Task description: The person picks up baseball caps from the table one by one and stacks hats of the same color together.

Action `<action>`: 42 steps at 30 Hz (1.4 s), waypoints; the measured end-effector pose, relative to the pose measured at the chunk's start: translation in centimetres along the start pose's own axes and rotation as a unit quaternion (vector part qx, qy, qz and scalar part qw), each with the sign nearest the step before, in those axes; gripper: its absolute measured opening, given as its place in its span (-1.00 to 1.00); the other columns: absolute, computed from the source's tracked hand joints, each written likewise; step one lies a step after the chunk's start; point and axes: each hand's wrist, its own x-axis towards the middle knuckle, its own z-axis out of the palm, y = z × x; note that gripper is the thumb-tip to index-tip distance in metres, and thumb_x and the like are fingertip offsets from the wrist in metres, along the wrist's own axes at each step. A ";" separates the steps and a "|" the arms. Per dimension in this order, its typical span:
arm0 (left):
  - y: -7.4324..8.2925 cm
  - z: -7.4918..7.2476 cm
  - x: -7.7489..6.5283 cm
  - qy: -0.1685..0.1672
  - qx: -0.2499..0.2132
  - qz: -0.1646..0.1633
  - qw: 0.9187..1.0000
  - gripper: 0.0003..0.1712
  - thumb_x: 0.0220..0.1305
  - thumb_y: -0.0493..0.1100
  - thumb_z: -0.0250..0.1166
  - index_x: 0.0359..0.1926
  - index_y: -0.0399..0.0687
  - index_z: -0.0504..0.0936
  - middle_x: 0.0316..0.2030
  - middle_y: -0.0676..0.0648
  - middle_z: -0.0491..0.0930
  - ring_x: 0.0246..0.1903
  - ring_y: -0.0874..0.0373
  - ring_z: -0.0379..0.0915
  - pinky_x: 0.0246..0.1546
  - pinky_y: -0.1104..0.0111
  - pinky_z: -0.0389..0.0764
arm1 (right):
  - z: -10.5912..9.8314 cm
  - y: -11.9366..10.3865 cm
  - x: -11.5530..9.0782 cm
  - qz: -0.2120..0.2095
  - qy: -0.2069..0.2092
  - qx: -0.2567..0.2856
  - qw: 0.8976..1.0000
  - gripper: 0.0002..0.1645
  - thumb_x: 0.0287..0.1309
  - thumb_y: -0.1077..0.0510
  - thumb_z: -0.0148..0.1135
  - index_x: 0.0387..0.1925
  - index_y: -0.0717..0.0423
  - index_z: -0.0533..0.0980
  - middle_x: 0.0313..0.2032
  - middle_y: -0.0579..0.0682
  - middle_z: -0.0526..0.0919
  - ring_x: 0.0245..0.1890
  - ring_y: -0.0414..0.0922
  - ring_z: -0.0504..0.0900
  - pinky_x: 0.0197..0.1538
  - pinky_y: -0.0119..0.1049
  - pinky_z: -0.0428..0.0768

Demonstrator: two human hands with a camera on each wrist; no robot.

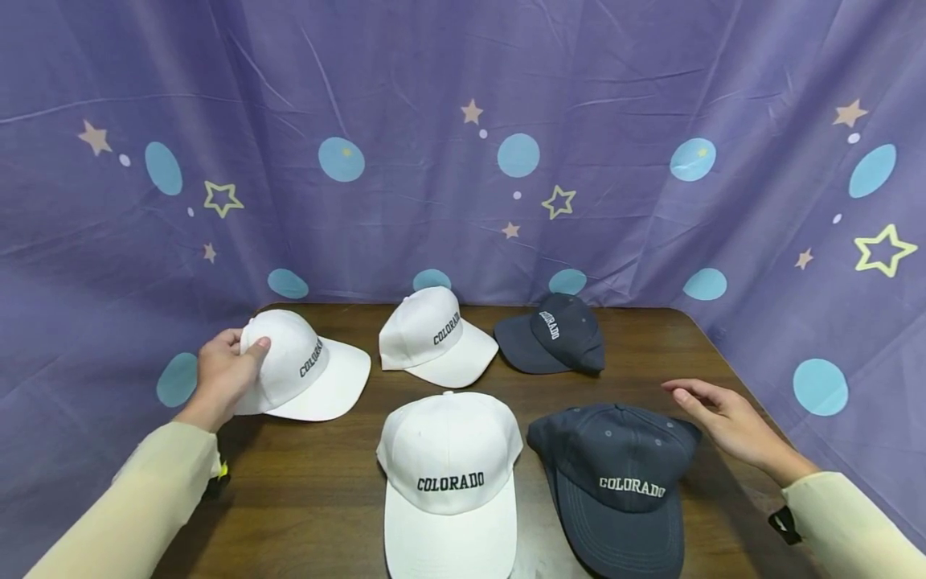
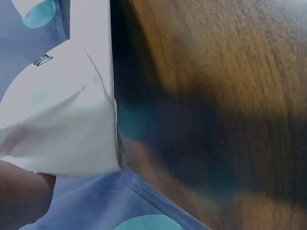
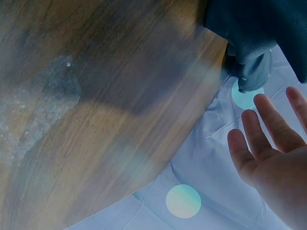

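My left hand point(image 1: 226, 371) grips a white baseball cap point(image 1: 278, 366) by its back, thumb on the outside of the crown. The brim of this cap points right, and dark COLORADO lettering runs across its front. In the left wrist view the same white cap point(image 2: 62, 110) hangs beside a dark shadow on the wood. My right hand point(image 1: 734, 422) hovers with loosely straight fingers point(image 3: 263, 136), holding nothing. Closest to it is a dark navy cap point(image 1: 615, 458), brim toward me, with white COLORADO lettering.
Front centre on the wooden table point(image 1: 311, 498) lies another white cap point(image 1: 448, 450), brim toward me. Behind it are a white cap point(image 1: 423, 330) angled right and a navy cap point(image 1: 560, 334) angled left. A purple curtain point(image 1: 434, 217) with stars and blue spots surrounds the table.
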 end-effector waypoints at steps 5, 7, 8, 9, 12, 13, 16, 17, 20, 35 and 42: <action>1.0 -0.1 -0.6 0.009 -0.007 0.025 1.000 -0.51 0.34 0.08 0.15 0.05 -0.22 0.46 -0.06 -0.29 0.57 -0.41 0.34 0.49 -0.44 0.53 0.49 | 0.1 0.2 0.1 0.019 0.010 -0.001 1.000 -0.69 0.43 -0.07 -0.07 0.10 -0.31 0.47 0.03 -0.10 0.58 -0.04 -0.23 0.51 -0.15 -0.23 0.54; 1.4 -0.2 -0.8 0.014 -0.006 0.038 0.999 -0.54 0.33 0.06 0.17 0.02 -0.23 0.47 -0.08 -0.29 0.58 -0.42 0.35 0.49 -0.44 0.54 0.49 | 0.1 0.3 0.1 0.024 0.015 0.000 1.000 -0.71 0.43 -0.08 -0.07 0.09 -0.33 0.47 0.03 -0.12 0.58 -0.03 -0.23 0.51 -0.13 -0.22 0.54; 1.7 -0.2 -1.0 0.016 -0.005 0.044 0.999 -0.56 0.33 0.05 0.17 0.01 -0.23 0.48 -0.09 -0.29 0.59 -0.42 0.36 0.49 -0.45 0.55 0.49 | 0.1 0.3 0.1 0.025 0.015 -0.001 1.000 -0.71 0.43 -0.08 -0.07 0.08 -0.34 0.47 0.03 -0.12 0.58 -0.03 -0.22 0.51 -0.13 -0.21 0.54; 1.9 -0.2 -1.1 0.019 -0.006 0.050 0.999 -0.57 0.33 0.04 0.18 0.00 -0.23 0.49 -0.10 -0.28 0.60 -0.43 0.37 0.49 -0.45 0.56 0.48 | 0.0 0.3 0.1 0.025 0.015 -0.002 1.000 -0.71 0.43 -0.09 -0.07 0.08 -0.33 0.47 0.03 -0.12 0.58 -0.03 -0.22 0.51 -0.13 -0.21 0.54; 2.6 -0.4 -1.5 0.030 -0.013 0.067 0.997 -0.62 0.32 0.00 0.20 -0.05 -0.21 0.50 -0.19 -0.19 0.64 -0.44 0.38 0.50 -0.47 0.57 0.50 | -0.1 0.2 0.1 0.024 0.016 -0.002 1.000 -0.70 0.43 -0.09 -0.08 0.08 -0.32 0.47 0.03 -0.10 0.58 -0.04 -0.22 0.51 -0.14 -0.22 0.54; 2.9 -0.4 -1.6 0.033 -0.018 0.072 0.997 -0.64 0.32 -0.01 0.21 -0.06 -0.21 0.50 -0.25 -0.13 0.65 -0.45 0.37 0.50 -0.47 0.57 0.50 | -0.1 0.2 0.1 0.024 0.016 -0.001 1.000 -0.70 0.43 -0.09 -0.08 0.08 -0.31 0.47 0.03 -0.10 0.58 -0.04 -0.22 0.51 -0.14 -0.22 0.54; 3.5 -0.5 -1.9 0.040 -0.037 0.086 0.995 -0.67 0.30 -0.04 0.23 -0.09 -0.21 0.51 -0.41 0.10 0.62 -0.47 0.35 0.51 -0.50 0.56 0.52 | -0.2 0.0 0.1 0.024 0.016 -0.001 1.000 -0.70 0.43 -0.09 -0.08 0.08 -0.31 0.48 0.03 -0.11 0.58 -0.04 -0.23 0.51 -0.13 -0.23 0.54; 3.7 -0.5 -2.0 0.042 -0.042 0.092 0.994 -0.68 0.29 -0.05 0.24 -0.10 -0.21 0.51 -0.44 0.17 0.60 -0.48 0.35 0.51 -0.51 0.57 0.52 | -0.2 0.0 0.1 0.024 0.016 -0.001 1.000 -0.70 0.43 -0.09 -0.08 0.08 -0.31 0.48 0.03 -0.11 0.58 -0.04 -0.23 0.51 -0.13 -0.23 0.54; 4.4 -0.6 -2.2 0.049 -0.056 0.106 0.992 -0.69 0.27 -0.08 0.26 -0.12 -0.22 0.51 -0.48 0.25 0.57 -0.48 0.36 0.51 -0.51 0.58 0.52 | -0.2 0.0 0.1 0.023 0.017 -0.001 1.000 -0.70 0.43 -0.09 -0.08 0.08 -0.30 0.47 0.03 -0.12 0.58 -0.03 -0.24 0.51 -0.13 -0.22 0.54; 8.8 -0.4 -4.1 0.060 -0.145 0.187 0.970 -0.74 0.22 -0.22 0.31 -0.16 -0.32 0.53 -0.54 0.16 0.58 -0.53 0.33 0.51 -0.52 0.57 0.53 | -0.4 -0.4 0.0 -0.003 0.011 0.005 1.000 -0.68 0.45 -0.01 -0.08 0.13 -0.27 0.46 0.07 -0.06 0.56 0.03 -0.35 0.43 -0.10 -0.36 0.50; 10.9 -0.4 -5.0 0.024 -0.168 0.233 0.958 -0.74 0.24 -0.20 0.30 -0.16 -0.31 0.52 -0.52 0.10 0.59 -0.52 0.30 0.52 -0.52 0.52 0.57 | -0.4 -0.7 0.0 0.013 0.012 0.012 1.000 -0.67 0.45 -0.05 -0.11 0.14 -0.34 0.44 0.10 -0.14 0.53 0.05 -0.33 0.43 -0.08 -0.30 0.51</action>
